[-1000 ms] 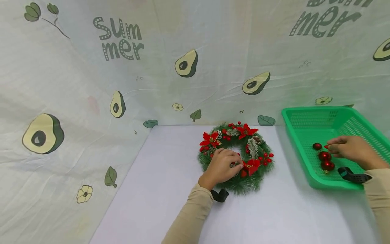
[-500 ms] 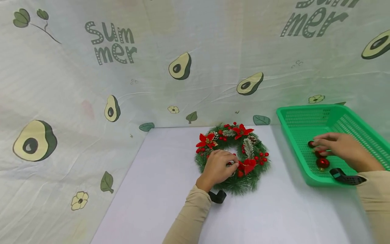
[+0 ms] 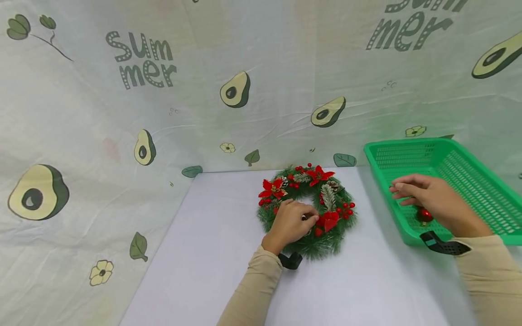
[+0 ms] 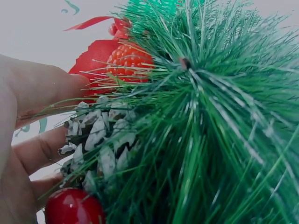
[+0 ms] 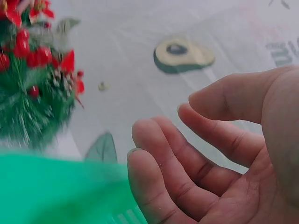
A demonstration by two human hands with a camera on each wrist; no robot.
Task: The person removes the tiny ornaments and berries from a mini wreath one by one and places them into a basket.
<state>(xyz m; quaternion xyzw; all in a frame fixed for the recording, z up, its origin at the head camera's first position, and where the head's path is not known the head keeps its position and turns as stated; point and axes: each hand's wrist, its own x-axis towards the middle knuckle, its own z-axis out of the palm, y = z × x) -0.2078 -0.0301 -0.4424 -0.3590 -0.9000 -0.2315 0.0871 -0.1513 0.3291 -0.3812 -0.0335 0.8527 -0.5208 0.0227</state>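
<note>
On the white table lies a green Christmas wreath with red poinsettias, berries and frosted pinecones. My left hand grips its near left part. In the left wrist view the thumb reaches a red petal, while other fingers lie behind a pinecone and a shiny red berry. My right hand is over the left side of the green basket, fingers loosely bent and thumb apart; its wrist view shows nothing held. Beneath it a red bauble shows partly.
The plastic basket stands right of the wreath, its wall rising between them. A pale cloth printed with avocados and lettering hangs behind the table. Black bands with camera mounts sit on the wrists.
My right hand has moved left inside the basket, away from the red baubles, and now covers most of them. The left hand stays on the wreath. The head view has shifted slightly.
</note>
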